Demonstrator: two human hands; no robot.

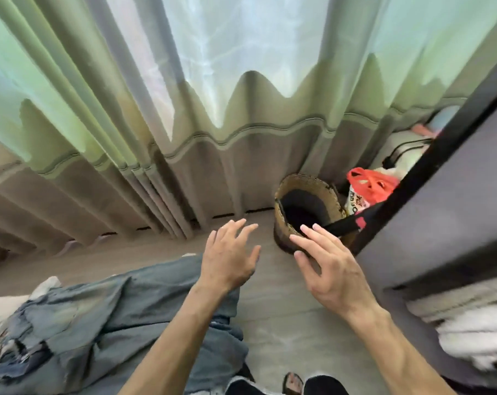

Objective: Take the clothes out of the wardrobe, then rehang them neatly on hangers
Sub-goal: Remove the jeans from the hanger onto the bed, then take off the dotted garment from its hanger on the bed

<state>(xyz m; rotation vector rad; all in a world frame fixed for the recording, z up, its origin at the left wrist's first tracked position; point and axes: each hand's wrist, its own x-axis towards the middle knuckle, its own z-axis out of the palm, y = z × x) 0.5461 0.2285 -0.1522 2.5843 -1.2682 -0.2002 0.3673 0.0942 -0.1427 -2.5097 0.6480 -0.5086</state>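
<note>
A pile of blue-grey denim clothes [105, 315] lies at the lower left, spread over a surface beside me. My left hand [230, 255] hovers above its far end, fingers apart, holding nothing. My right hand [327, 266] is raised to the right of it, fingers spread and empty, in front of a woven basket [307, 183]. The dark wardrobe [446, 212] stands at the right edge, with white and pale folded clothes [475, 332] on a shelf inside. No hanger is visible.
Green and grey curtains [184, 138] hang across the whole back, down to the wooden floor [284, 323]. A red plastic bag [370, 183] and a printed bag sit behind the basket. A black strap [344, 225] runs from the basket to the wardrobe. My foot shows at the bottom.
</note>
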